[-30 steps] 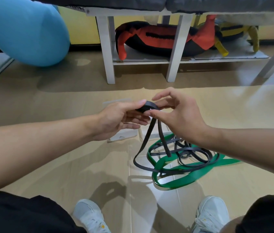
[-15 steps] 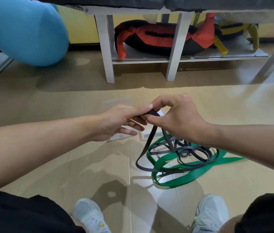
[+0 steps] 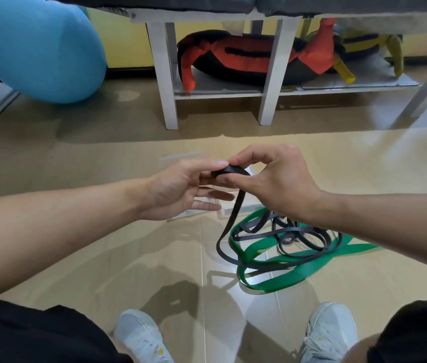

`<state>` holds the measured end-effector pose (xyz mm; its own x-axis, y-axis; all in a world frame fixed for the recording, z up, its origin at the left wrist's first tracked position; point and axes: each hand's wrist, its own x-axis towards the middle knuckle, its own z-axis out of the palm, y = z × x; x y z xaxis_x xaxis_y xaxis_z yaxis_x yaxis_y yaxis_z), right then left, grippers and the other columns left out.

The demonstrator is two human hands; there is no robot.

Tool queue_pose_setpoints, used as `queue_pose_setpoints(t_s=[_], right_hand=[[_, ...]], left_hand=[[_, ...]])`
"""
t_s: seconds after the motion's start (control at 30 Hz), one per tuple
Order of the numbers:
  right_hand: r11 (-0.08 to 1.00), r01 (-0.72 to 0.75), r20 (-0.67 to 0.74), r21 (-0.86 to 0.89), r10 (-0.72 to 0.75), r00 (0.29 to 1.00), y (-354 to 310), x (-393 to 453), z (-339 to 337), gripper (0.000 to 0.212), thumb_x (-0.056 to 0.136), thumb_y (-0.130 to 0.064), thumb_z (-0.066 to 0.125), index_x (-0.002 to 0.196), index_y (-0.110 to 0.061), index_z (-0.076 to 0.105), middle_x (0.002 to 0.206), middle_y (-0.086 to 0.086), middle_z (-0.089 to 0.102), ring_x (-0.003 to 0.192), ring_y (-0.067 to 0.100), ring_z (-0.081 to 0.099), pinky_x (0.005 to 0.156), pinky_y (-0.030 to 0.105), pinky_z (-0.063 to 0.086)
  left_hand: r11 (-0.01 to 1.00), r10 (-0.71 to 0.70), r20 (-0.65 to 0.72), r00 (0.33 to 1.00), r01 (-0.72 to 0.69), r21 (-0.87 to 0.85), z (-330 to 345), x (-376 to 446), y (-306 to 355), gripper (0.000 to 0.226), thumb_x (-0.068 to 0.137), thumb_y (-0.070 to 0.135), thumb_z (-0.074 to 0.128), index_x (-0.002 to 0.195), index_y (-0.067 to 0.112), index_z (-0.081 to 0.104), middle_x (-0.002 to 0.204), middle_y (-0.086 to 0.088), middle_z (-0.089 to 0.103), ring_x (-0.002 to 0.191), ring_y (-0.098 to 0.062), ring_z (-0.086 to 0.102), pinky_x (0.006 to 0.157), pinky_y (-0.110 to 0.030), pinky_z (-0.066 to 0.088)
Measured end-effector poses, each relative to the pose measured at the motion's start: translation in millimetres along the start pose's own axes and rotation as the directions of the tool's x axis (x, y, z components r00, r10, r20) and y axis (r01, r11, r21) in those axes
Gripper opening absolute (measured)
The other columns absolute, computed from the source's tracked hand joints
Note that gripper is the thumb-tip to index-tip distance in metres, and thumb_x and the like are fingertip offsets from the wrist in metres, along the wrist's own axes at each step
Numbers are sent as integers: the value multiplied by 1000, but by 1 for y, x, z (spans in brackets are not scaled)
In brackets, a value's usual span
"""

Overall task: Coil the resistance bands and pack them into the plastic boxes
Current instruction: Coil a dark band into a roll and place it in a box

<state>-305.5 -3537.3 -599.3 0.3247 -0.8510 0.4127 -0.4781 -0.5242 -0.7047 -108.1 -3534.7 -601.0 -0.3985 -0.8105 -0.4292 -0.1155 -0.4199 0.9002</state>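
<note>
Both hands meet over the floor on a small coil of the black band. The left hand pinches it, thumb on top, lower fingers straight beneath. The right hand curls thumb and forefinger round it. Below the fingers its tail drops onto the green band. Behind the fingers lies what seems a clear plastic box.

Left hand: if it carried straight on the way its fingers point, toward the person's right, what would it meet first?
Most likely the right hand: the left hand points at it, both pinching the black band's coil. Its lower fingers look nearly touching, though depth is unclear.
</note>
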Motion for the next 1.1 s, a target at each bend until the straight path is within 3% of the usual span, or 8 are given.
queue_pose_setpoints(t_s=[0.1,0.23,0.43,0.57,0.73,0.83,0.93,1.1], right_hand=[[998,5,22,-68,-4,1000,1,0,-1,18,75,-27,87,84,-36,75,75,-24,68,83,-3,66,74,7,49],[996,30,59,-87,-25,998,1,0,-2,17,76,-27,87,87,-33,76,78,-25,66,87,0,64,75,9,49],[997,45,57,-66,-42,998,8,0,0,31,77,-28,86,105,-37,76,86,-26,68,88,0,64,78,11,48],[999,-37,7,24,37,999,12,-4,-1,27,78,-31,84,95,-48,71,83,-31,68,88,-2,65,80,13,51],[998,-37,15,41,36,999,9,-5,0,21,79,-30,84,87,-46,72,82,-24,72,86,2,67,77,14,52],[999,-49,43,-20,50,998,7,-5,-1,19,77,-31,84,83,-43,70,75,-24,68,82,-2,64,71,8,47],[995,-56,82,-82,63,995,5,-5,-2,18,76,-28,85,81,-37,70,73,-23,65,82,-6,62,70,6,46],[990,-50,104,-134,64,993,5,-6,-1,19,77,-25,84,81,-36,70,79,-19,67,82,-1,63,72,10,49]], left_hand=[[983,-6,-91,996,23,181,5,0,2,48,76,54,72,107,18,79,106,-2,78,104,-20,73,94,-38,57],[964,41,-140,989,-2,264,9,2,2,26,86,44,74,92,21,82,98,-1,80,100,-16,74,90,-33,55],[994,75,-124,989,-64,88,4,0,0,32,88,35,65,109,13,77,101,-8,79,103,-21,73,102,-40,51],[997,73,-103,992,-76,-26,-3,-1,1,45,79,36,64,114,10,74,108,-14,78,101,-23,73,103,-41,51],[993,23,-41,999,-28,-113,-6,0,-3,51,85,34,62,127,5,69,115,-18,75,108,-30,71,101,-45,51],[1000,-20,-39,999,21,20,-3,0,-3,54,86,51,64,125,14,71,120,-11,74,111,-26,71,98,-42,54],[967,-17,-166,986,58,249,5,3,-2,62,72,66,71,110,18,74,113,-4,76,104,-19,73,91,-38,59],[947,83,-271,959,8,321,4,7,-2,43,73,52,82,92,12,81,93,-3,80,97,-20,75,90,-35,58]])
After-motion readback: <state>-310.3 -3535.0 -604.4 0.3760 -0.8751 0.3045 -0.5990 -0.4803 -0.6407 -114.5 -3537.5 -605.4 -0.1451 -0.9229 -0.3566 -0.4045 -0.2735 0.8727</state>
